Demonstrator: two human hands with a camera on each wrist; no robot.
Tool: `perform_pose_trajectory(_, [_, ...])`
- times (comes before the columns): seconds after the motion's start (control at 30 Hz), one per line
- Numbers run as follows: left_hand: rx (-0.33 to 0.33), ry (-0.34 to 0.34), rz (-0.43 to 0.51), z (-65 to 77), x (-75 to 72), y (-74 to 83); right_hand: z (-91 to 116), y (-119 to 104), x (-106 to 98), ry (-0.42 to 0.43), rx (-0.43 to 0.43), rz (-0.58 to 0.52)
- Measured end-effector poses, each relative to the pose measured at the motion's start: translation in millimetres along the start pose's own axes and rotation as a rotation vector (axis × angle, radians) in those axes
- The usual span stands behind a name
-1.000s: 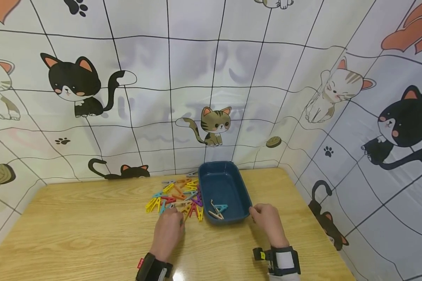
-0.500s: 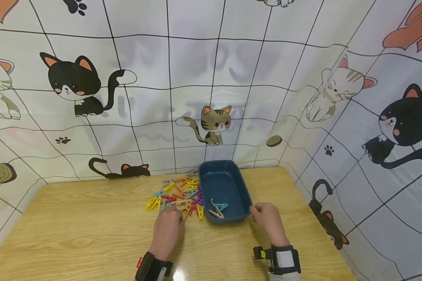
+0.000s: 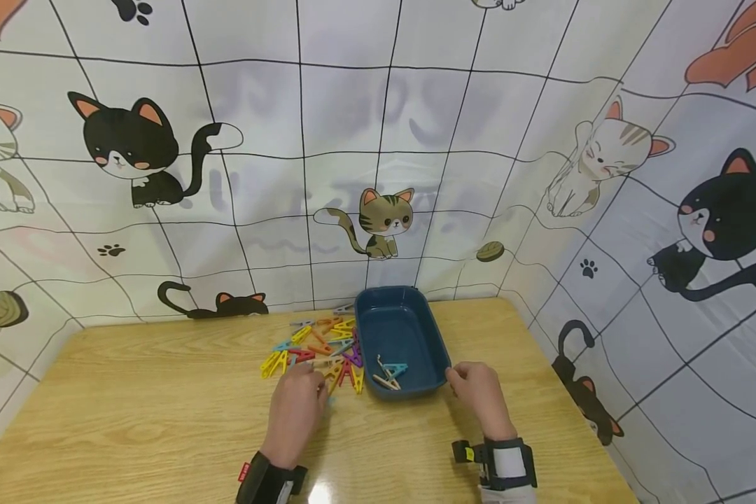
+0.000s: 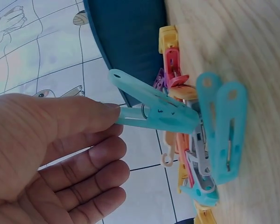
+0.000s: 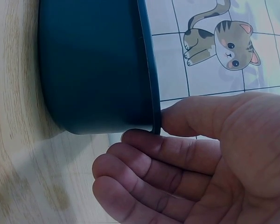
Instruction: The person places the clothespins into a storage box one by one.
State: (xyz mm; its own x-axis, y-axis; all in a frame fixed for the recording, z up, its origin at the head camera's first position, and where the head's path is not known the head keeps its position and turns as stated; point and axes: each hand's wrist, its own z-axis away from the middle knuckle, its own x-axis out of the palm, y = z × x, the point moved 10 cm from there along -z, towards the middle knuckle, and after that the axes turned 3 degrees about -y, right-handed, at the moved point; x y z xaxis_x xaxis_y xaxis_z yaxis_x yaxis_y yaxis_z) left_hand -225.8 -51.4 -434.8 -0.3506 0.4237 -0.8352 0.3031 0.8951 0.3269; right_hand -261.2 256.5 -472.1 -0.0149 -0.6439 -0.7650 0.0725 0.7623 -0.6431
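Note:
My left hand (image 3: 296, 407) is at the near edge of a pile of colourful clothespins (image 3: 315, 348). Thumb and index finger pinch one arm of a turquoise clothespin (image 4: 165, 112), while the other fingers are loosely curled below. A second turquoise clothespin (image 4: 229, 133) lies on the table just beyond it. With my right hand (image 3: 481, 395) I pinch the rim at the near right corner of a dark blue plastic basin (image 3: 403, 329), seen close in the right wrist view. Inside the basin's near end lie a blue clothespin (image 3: 397, 371) and some beige ones (image 3: 386, 383).
The pile presses up against the basin's left side, with yellow, red, orange and purple pieces mixed. A wooden table (image 3: 151, 406) lies under everything. Behind it and to the right hang white sheets (image 3: 258, 175) printed with cats and grid lines.
My left hand has shifted slightly to the left beside the pile. The right hand and the basin keep their places.

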Motion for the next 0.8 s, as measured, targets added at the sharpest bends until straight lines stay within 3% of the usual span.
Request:
perform_pose_trajectory(0.37, [-0.004, -0.004, 0.030, -2.4, -8.7, 6.2, -2, 1, 0, -0.005, -0.004, -0.012])
perform_pose_trajectory(0.63, [0.020, 0.041, 0.069, -6.5, -15.9, 15.9, -3, 1, 0, -0.003, -0.009, -0.013])
perform_pose_trajectory(0.8, [0.071, 0.087, 0.095, -11.2, -23.8, 28.9, -2, 2, 0, -0.003, 0.000, -0.016])
